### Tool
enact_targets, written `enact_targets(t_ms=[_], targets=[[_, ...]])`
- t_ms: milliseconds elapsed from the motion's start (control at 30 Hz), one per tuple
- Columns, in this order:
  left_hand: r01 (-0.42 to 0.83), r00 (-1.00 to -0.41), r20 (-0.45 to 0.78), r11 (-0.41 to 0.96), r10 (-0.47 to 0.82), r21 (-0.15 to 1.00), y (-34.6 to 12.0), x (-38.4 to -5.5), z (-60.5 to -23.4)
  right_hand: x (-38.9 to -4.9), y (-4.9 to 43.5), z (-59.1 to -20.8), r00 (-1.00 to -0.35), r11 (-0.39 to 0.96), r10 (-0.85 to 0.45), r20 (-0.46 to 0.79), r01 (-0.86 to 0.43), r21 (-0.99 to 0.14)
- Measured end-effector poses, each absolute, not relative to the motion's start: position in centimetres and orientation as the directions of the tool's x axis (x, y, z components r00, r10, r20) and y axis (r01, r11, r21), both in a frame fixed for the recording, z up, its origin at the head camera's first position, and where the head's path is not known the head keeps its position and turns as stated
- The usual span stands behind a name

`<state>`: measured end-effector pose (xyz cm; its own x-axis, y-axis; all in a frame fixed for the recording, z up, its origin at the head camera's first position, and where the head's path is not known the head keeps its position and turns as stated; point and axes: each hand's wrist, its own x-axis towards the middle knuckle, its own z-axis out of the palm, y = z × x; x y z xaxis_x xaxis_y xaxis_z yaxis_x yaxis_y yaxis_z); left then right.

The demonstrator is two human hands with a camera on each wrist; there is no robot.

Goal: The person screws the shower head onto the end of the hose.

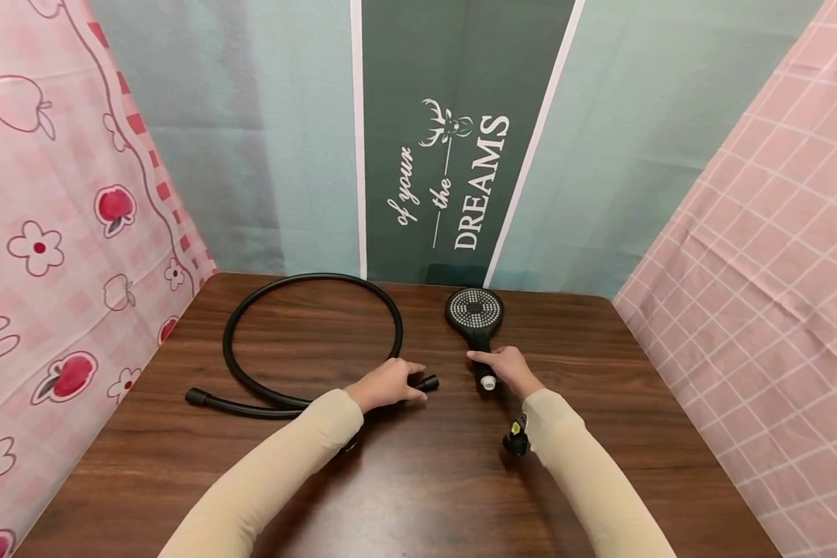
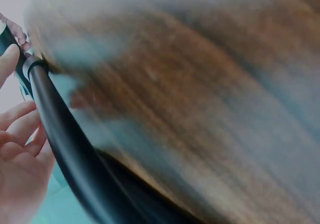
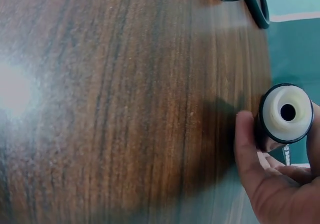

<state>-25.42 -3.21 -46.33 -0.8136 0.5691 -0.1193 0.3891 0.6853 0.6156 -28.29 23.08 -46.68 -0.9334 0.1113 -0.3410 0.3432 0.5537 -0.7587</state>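
Narrow lane between hose end and hand shower; left hand and right hand flank it. Wide bare tabletop toward front, between cream sleeves. Open wood also right of right hand, up to pink checked curtain. Black hose coils on left, blocking low sweep there; loop's middle open from above. Grey-green backdrop closes off far edge. Black wrist camera juts below right hand, narrowing room there.
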Motion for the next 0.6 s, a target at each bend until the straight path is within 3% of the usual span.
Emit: enact_targets(t_ms=[233, 600], targets=[[0.427, -0.826, -0.088, 0.72, 0.557, 0.547, -2.7, -25.2, -47.0, -28.2, 23.0, -46.6, -0.875, 0.306, -0.059, -0.48, 0.442, -0.843], [0.393, -0.888, -0.057, 0.816, 0.457, 0.425, -1.4, -24.1, -46.8, -28.2, 23.0, -46.9, -0.843, 0.169, -0.148, -0.518, 0.494, -0.853]])
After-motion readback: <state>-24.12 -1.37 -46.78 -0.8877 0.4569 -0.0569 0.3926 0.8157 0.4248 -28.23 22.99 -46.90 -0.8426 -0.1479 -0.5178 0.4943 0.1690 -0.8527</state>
